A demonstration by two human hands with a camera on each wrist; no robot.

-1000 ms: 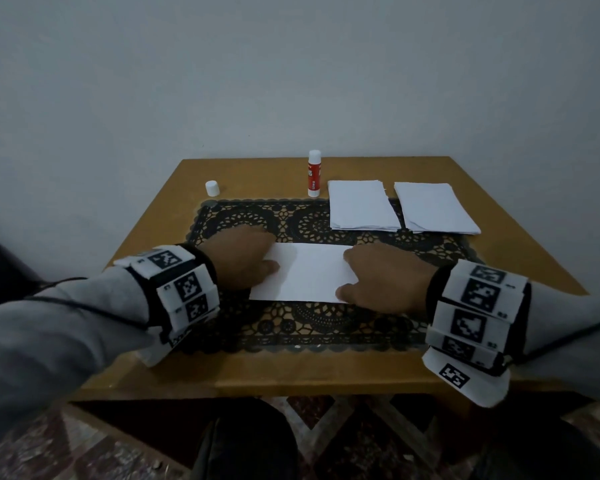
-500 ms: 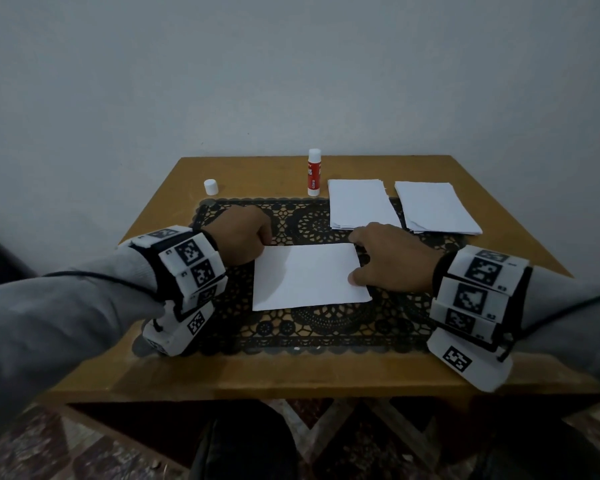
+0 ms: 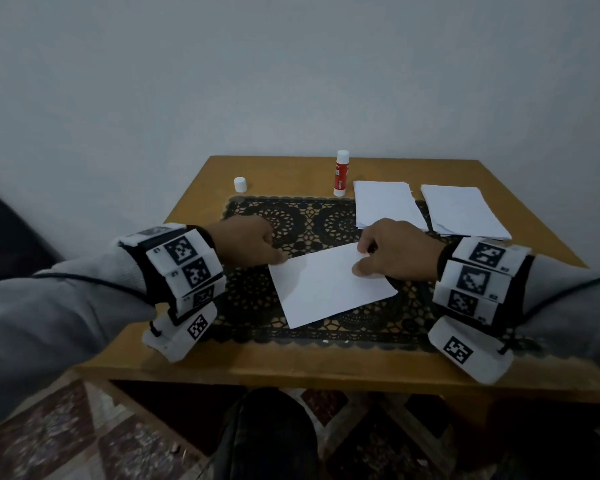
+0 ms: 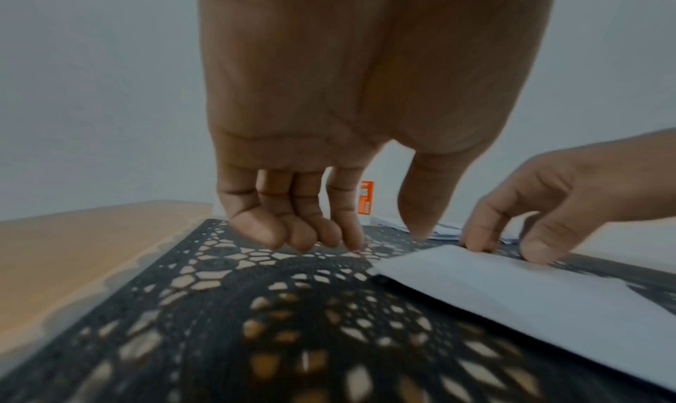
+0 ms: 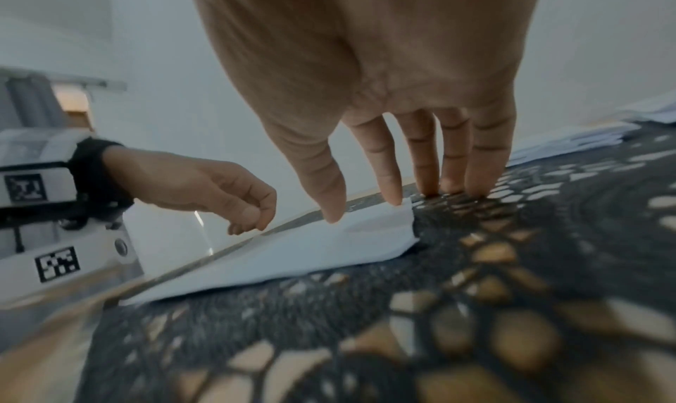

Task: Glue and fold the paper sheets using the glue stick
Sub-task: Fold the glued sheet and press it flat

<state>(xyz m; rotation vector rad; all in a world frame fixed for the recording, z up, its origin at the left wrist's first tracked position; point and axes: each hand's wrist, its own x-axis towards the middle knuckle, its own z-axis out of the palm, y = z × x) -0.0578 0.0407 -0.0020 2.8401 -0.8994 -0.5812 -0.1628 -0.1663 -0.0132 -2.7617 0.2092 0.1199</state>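
Fingers (image 5: 393, 172) of the right hand (image 3: 399, 251) reach down, fairly straight, onto the far right corner of the folded paper sheet (image 3: 329, 284): the thumb and forefinger tips touch that corner, which stands slightly lifted off the mat, while the other three fingertips press the black lace mat (image 3: 312, 220) just beyond it. Whether the corner is truly pinched or only touched cannot be told. Across the sheet, the left hand (image 3: 246, 240) hangs with its fingers (image 4: 292, 230) loosely curled and holding nothing, their tips just above or brushing the mat beside the sheet's far left corner; the thumb points down apart from them. Between the two hands the white sheet lies skewed on the mat, its near edges flat. Beyond the right fingers, two stacks of paper sheets sit side by side, the nearer stack (image 3: 387, 206) partly on the mat and just past the knuckles, the farther stack (image 3: 463, 211) to its right. Past the gap between the hands, the glue stick (image 3: 341, 173) stands upright with its white cap on, on the bare wooden surface (image 3: 291, 171) just beyond the mat's far edge. A small white cap (image 3: 240, 184) stands well to the left of it, beyond the left fingers. Both wrists carry white marker-covered bands (image 3: 184, 268).
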